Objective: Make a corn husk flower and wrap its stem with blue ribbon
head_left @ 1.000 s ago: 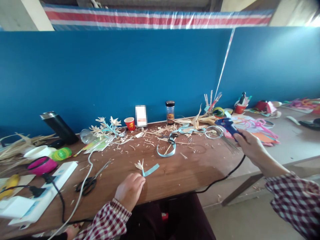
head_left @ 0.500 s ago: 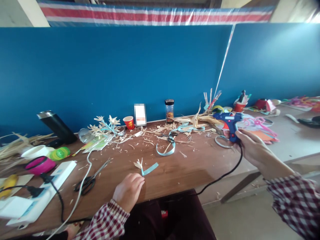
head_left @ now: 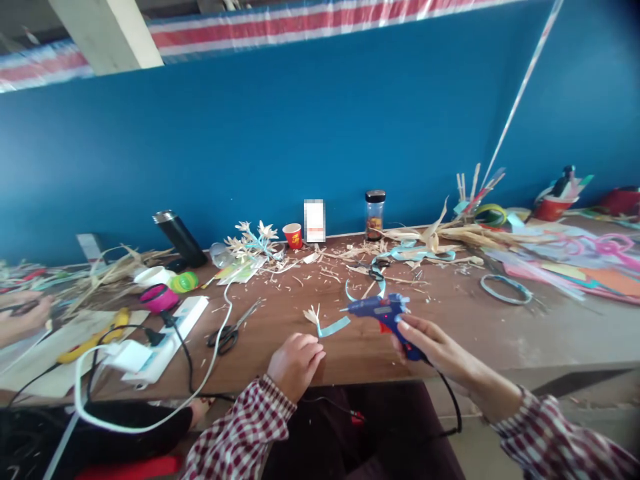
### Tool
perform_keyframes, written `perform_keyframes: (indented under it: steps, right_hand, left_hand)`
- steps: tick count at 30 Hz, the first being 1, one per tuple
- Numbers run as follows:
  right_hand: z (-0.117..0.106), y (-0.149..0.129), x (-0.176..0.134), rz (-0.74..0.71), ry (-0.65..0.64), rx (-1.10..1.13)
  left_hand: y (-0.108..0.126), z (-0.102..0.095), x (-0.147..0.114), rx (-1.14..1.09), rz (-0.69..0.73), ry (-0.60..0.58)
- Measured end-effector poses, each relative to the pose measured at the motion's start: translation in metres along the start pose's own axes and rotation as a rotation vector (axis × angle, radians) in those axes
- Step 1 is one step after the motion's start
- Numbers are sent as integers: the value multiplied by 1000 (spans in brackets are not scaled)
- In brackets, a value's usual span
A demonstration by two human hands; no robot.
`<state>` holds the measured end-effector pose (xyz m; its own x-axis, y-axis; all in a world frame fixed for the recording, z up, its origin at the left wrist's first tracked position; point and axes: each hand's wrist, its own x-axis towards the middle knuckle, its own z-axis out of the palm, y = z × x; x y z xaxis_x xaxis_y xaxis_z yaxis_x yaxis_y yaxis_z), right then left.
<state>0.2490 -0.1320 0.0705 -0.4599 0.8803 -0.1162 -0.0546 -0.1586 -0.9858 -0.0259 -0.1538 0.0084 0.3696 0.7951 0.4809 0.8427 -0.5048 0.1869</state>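
My right hand (head_left: pixel 425 343) is wrapped round the handle of a blue glue gun (head_left: pixel 375 308), whose nozzle points left. Just left of that nozzle is a small pale husk flower (head_left: pixel 313 316) with a loose strip of light blue ribbon (head_left: pixel 335 327) at its base. The fingers of my left hand (head_left: pixel 296 363) are closed at the flower's lower end, and the hand hides its stem. A small gap separates the nozzle tip from the ribbon.
Black scissors (head_left: pixel 227 339) and a white power strip (head_left: pixel 170 343) lie to the left. Husk scraps, a red paper cup (head_left: pixel 293 235) and a lidded jar (head_left: pixel 375 215) line the blue partition. At far left, another person's hand (head_left: pixel 23 317) shows.
My right hand has brought the glue gun from the far right to beside the flower and ribbon. My left hand keeps its hold. The view has turned left.
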Motion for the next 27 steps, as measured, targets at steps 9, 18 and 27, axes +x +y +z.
perform_keyframes:
  steps: [9, 18, 27]
  right_hand:
    - [32, 27, 35, 13, -41, -366]
    - [30, 25, 37, -47, -65, -506]
    - [27, 24, 40, -48, -94, -493]
  left_hand:
    - [1, 1, -3, -10, -39, 30]
    - [3, 1, -3, -22, -64, 60]
    - [4, -1, -1, -22, -39, 86]
